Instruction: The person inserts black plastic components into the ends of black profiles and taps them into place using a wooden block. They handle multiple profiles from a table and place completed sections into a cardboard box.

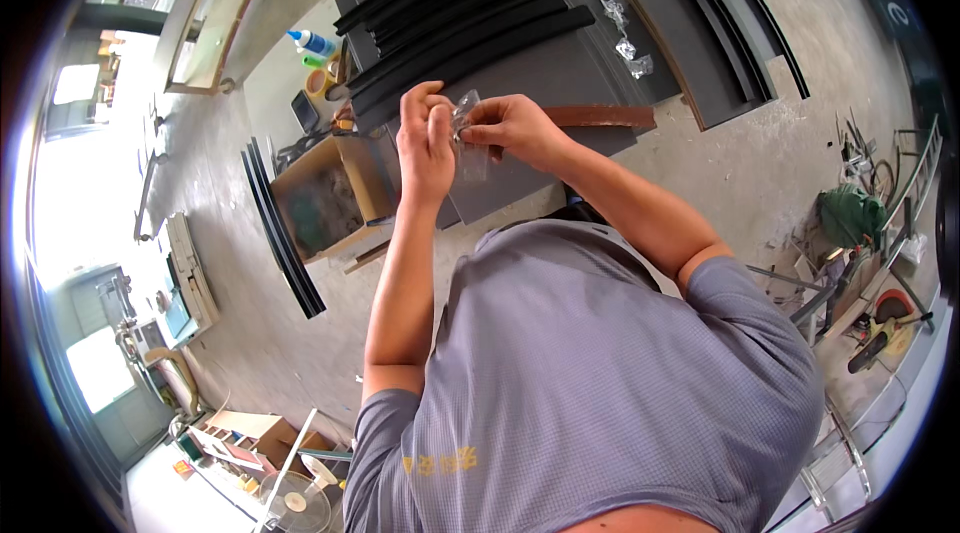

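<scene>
Our clear bag [475, 164] runs lengthwise twelve-to-six o'clock, at nine o'clock from our right hand [517, 133], which pinches it; our half-curled left hand [426, 145] seemingly grips it too.

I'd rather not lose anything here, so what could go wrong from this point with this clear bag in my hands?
The clear plastic bag looks thin and is held between your left hand and right hand, so it might tear and drop anything inside; its contents are hard to make out. The open cardboard box sits near your left hand, so a small dropped piece could fall in and get lost.
</scene>
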Demonstrator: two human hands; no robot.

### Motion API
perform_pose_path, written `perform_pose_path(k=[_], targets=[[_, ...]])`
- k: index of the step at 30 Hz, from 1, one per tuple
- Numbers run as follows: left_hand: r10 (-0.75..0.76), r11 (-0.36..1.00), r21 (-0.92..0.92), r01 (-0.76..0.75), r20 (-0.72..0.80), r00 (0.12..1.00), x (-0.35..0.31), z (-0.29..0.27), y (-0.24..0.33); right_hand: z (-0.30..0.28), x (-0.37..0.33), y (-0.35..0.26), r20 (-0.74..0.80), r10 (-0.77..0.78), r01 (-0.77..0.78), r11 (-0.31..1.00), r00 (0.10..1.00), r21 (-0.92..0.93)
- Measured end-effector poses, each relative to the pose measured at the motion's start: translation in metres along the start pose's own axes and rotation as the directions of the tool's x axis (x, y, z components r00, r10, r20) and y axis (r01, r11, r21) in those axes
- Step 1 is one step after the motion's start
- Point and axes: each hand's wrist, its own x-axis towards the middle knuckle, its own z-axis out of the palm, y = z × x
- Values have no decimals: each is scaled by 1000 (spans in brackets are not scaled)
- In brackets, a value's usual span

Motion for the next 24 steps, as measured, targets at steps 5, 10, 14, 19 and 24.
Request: perform_pose_path(k=[5,10,14,19,24], targets=[[-267,964,25,266,130,955,-14,7,-6,-16,-4,7,-128,-23,60,954,992,293],[-334,907,-178,383,252,908,6,20,19,-51,-15,0,30,42,-52,789,999,612],[-289,941,-105,320,240,927,20,43,26,-74,-26,-12,-26,70,-29,683,997,730],[-208,976,-16,217,231,951,42,86,43,-124,-34,-8,-191,103,78,657,976,750],[-261,934,-146,327,350,900,101,146,19,-184,-64,4,-339,38,239,638,940,732]])
